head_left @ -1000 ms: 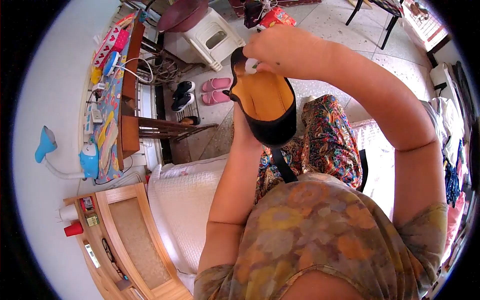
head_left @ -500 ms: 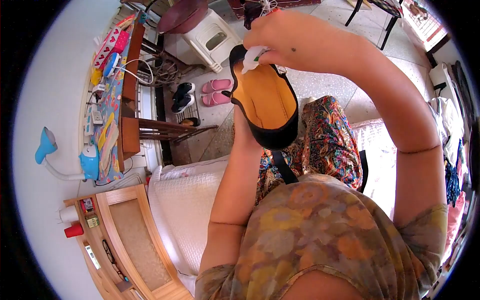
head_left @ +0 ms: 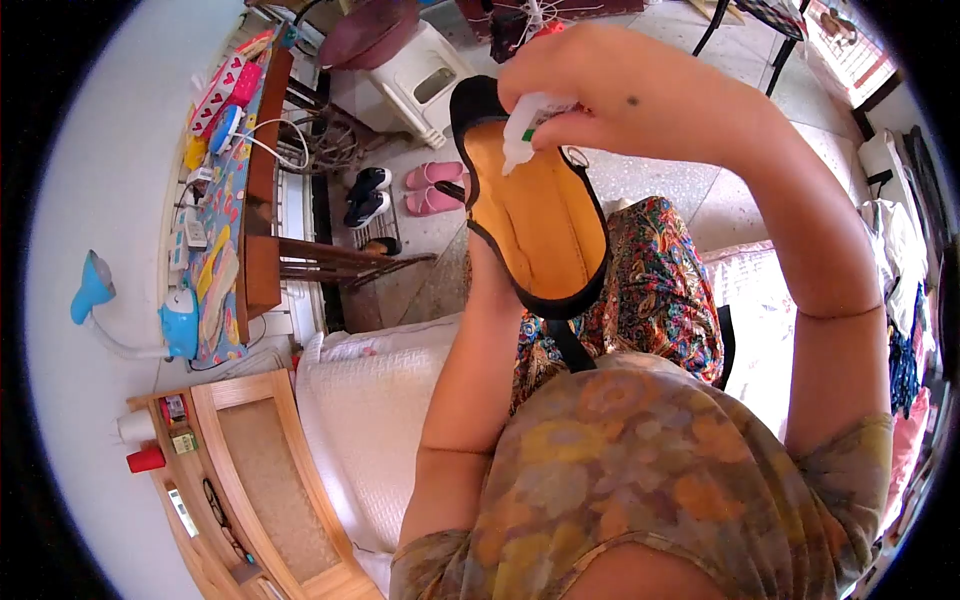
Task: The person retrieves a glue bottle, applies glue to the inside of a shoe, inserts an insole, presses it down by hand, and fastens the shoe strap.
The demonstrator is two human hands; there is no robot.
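Observation:
A black shoe (head_left: 560,300) with a tan insole (head_left: 535,220) is held up over my lap, its opening facing me and a loose strap sticking out on its left. My left hand (head_left: 488,258) supports it from behind; the shoe hides the fingers. My right hand (head_left: 585,95) is closed around a small white squeeze bottle (head_left: 522,130) with a green mark. The bottle's nozzle points down at the upper part of the insole; whether it touches, I cannot tell.
Pink slippers (head_left: 433,200) and dark sneakers (head_left: 368,210) are on the left. Beyond them stand a white stool (head_left: 425,80) and a wooden table (head_left: 262,270) with a cluttered top. A bed with a white quilted cover (head_left: 375,400) is beside me.
The shoe has tilted, so more of its insole faces me. My right hand and the squeeze bottle have moved slightly right and down along the insole.

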